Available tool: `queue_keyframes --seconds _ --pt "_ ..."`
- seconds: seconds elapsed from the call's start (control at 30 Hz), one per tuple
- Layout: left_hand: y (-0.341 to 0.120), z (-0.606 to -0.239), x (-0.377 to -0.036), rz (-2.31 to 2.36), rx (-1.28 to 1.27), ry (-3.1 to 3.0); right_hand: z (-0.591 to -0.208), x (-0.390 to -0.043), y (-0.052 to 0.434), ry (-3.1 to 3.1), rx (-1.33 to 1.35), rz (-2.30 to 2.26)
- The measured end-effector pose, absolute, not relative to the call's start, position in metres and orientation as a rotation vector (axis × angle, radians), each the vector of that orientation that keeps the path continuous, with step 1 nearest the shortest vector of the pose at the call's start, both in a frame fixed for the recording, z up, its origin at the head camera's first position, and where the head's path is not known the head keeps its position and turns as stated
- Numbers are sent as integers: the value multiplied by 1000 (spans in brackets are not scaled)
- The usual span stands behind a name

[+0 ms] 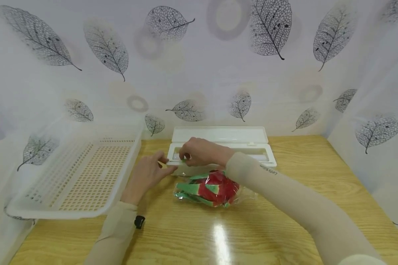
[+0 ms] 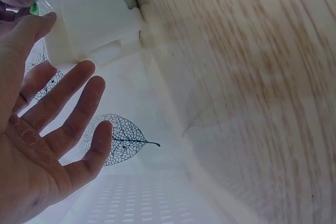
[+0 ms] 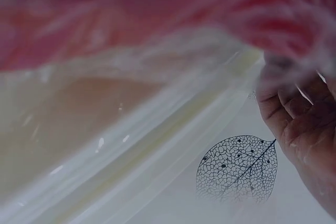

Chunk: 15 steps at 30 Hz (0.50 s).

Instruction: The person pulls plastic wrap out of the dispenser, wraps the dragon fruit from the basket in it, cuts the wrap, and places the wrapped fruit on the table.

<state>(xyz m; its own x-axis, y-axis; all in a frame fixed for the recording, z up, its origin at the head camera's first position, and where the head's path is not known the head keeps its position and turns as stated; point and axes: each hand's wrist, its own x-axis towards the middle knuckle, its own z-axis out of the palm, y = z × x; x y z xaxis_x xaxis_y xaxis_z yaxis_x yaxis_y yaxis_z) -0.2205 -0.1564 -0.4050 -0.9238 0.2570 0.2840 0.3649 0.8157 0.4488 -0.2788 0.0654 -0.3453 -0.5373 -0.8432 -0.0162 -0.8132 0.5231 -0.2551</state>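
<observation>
A white cling film dispenser [image 1: 268, 159] lies on the table with its lid [image 1: 219, 134] raised behind it. My left hand [image 1: 146, 176] is at its left front corner, thumb and index finger pinching the edge while the other fingers spread out below the dispenser's end [image 2: 89, 19] in the left wrist view. Over the front rail my right hand [image 1: 200, 151] pinches a small green slider [image 2: 34, 8], mostly hidden by its fingers. Just in front lies a red and green dragon fruit [image 1: 219, 187], covered in clear film. It looms blurred across the top of the right wrist view.
To the left a white perforated plastic basket [image 1: 119, 180] stands beside my left forearm. A leaf-patterned white curtain [image 1: 199, 73] hangs behind and along both sides. The wood-grain table [image 1: 268, 228] extends toward me and to the right.
</observation>
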Motion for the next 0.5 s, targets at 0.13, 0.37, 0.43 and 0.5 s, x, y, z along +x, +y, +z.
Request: queue_keyframes --seconds 0.13,0.37,0.43,0.5 --pt "-157 -404 -221 -724 -481 -2804 -345 -278 70 2626 -1455 -344" --pt "-153 -402 -219 -605 -602 -2704 -348 -277 74 2614 -1469 -395" --pt "-152 -401 -219 -630 -676 -2621 -348 -277 74 2621 -1476 -391" --pt "-151 -401 -221 -656 -767 -2547 -347 -276 74 2634 -1476 -384"
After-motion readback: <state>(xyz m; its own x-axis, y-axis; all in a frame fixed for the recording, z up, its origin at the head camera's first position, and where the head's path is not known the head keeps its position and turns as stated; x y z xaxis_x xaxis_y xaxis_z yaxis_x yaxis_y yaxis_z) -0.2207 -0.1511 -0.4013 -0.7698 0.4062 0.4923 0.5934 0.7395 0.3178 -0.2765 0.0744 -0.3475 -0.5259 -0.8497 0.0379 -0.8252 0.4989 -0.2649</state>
